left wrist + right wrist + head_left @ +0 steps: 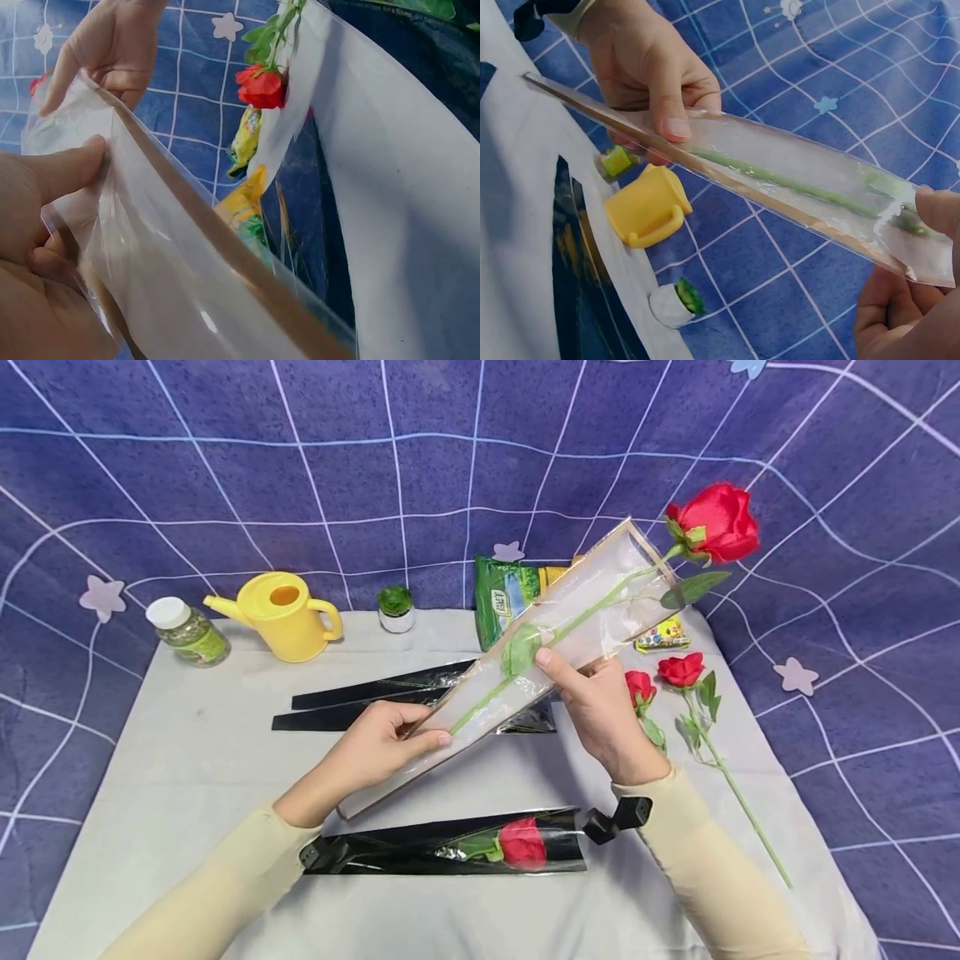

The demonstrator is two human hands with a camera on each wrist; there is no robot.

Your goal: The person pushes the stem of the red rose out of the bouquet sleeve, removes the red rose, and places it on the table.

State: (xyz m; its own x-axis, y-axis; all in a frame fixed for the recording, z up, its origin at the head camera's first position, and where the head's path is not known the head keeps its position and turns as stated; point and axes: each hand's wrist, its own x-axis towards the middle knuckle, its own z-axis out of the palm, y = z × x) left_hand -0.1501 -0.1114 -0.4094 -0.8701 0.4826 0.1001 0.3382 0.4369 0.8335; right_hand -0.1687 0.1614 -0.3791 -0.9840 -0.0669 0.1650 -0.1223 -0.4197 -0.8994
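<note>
Both hands hold a clear flower sleeve with gold-brown edges (592, 577) above the table, tilted up to the right. A red rose (718, 522) runs through it, its green stem and a leaf inside, its bloom and another leaf past the wide top end. My left hand (386, 739) pinches the sleeve's lower part, thumb on the front, at the stem's lower end. My right hand (603, 710) grips farther up by the enclosed leaf, its thumb (937, 210) on the front. The fingers behind the sleeve are partly hidden.
A black-sleeved rose (521, 843) lies in front; black sleeves (330, 717) lie behind. Two loose roses (681, 670) rest at right. Along the back stand a jar (187, 631), yellow watering can (288, 618), small potted plant (395, 608), green bag (498, 597) and yellow packet (663, 635).
</note>
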